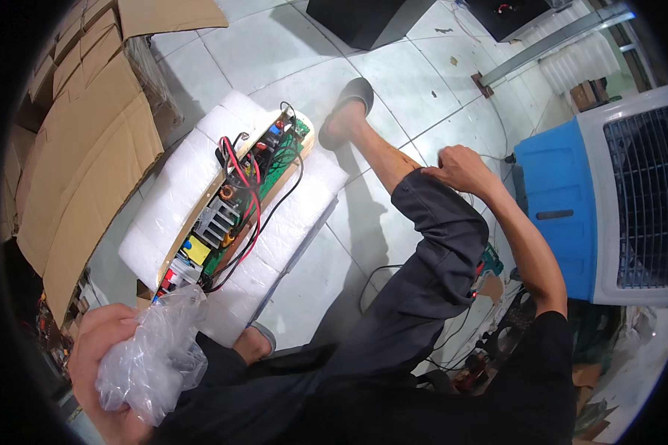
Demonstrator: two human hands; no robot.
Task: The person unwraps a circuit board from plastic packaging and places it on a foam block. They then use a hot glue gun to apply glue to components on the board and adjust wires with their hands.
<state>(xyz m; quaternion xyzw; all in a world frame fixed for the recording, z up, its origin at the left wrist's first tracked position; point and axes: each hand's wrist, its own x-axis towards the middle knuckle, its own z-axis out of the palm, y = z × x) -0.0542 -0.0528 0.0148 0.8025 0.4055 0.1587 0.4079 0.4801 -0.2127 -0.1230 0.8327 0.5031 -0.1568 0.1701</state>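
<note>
Crumpled clear plastic film [156, 348], perhaps a bag, is bunched in my left hand [100, 363], whose fingers close around it. My right hand [460, 169] is curled at the hem of my dark trouser leg [434, 208], just above the bare shin, its fingertips pinching at the cloth. Between these hands, a long open electronic circuit board unit [219, 219] lies slantwise on a white foam block [178, 178]. Red and black wires [252, 200] loop over its green board, metal heat sink and copper coil. The plastic overlaps the unit's near end.
Flattened cardboard [89, 156] leans along the left side. At the right stands a blue and white air cooler [571, 208]. A black box [367, 18] sits on the tiled floor [297, 67] at the far side. A green power tool [491, 261] and loose cables lie beyond my knee.
</note>
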